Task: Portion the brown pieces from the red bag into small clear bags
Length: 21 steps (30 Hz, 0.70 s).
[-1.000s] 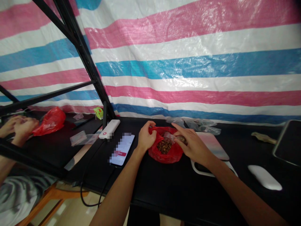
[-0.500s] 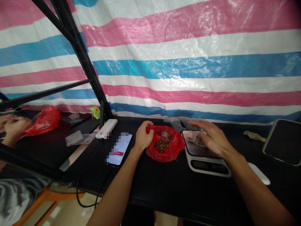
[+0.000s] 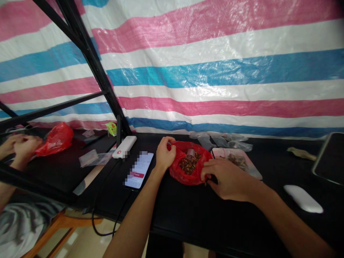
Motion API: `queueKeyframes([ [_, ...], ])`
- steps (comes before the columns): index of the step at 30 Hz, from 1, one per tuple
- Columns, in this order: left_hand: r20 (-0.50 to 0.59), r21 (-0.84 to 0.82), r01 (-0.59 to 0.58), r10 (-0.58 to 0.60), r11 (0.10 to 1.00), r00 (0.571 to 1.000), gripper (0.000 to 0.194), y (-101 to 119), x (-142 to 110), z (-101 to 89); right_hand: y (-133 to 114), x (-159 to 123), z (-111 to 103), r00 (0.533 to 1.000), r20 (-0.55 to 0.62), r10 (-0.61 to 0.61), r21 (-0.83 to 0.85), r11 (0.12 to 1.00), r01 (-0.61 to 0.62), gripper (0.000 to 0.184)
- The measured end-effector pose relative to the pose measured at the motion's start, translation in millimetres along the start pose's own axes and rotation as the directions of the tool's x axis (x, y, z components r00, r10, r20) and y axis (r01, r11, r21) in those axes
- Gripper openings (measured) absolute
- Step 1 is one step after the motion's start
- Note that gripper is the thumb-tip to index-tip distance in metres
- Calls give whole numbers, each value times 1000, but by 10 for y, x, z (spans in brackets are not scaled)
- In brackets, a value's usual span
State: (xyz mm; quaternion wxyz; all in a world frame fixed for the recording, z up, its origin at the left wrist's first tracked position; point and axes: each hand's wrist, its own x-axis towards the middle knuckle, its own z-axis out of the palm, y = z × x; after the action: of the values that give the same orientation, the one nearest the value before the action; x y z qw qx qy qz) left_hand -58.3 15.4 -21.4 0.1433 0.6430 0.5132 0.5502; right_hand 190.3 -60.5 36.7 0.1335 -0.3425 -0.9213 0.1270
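A red plastic bag (image 3: pixel 180 176) sits on the black table, its mouth spread wide. Inside lie many small brown pieces (image 3: pixel 189 165), and a small clear plastic cup (image 3: pixel 191 154) rests among them. My left hand (image 3: pixel 166 154) is closed on the bag's left rim. At the opposite rim, my right hand (image 3: pixel 224 178) has its fingers curled in, gripping the red plastic. Behind that hand is a scale (image 3: pixel 254 170), whose front display is covered by the hand. On its plate lies a clear bag of small brownish pieces (image 3: pixel 238 161).
Clear plastic bags (image 3: pixel 228 140) lie behind the scale. A phone (image 3: pixel 139 170) and a white power bank (image 3: pixel 124 147) are to the left, a white mouse (image 3: pixel 303 198) and a dark tablet-like object (image 3: pixel 331 157) to the right. Another person's hands (image 3: pixel 24 145) hold a red bag (image 3: pixel 57 138) beyond a black frame.
My right hand has come off the bag on the scale and moved left and nearer, onto the red bag's right rim. My left hand stays on the left rim. The view shifted slightly.
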Motion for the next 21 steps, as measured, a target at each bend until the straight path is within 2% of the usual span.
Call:
queueKeyframes([
  [5,7,0,-7,7,1000,1000,22,-5,-2,2,46,3,99,999,25,43,-20,999,-42,17],
  [17,24,10,-19,19,1000,1000,22,-25,0,-8,-16,4,121,997,79,16,115,993,-25,25],
  [19,16,-10,-9,9,1000,1000,22,-36,2,2,-14,21,113,999,54,-6,154,988,-2,23],
  [21,17,-72,33,-32,997,999,21,-44,9,16,-14,66,126,999,-42,0,164,987,7,19],
])
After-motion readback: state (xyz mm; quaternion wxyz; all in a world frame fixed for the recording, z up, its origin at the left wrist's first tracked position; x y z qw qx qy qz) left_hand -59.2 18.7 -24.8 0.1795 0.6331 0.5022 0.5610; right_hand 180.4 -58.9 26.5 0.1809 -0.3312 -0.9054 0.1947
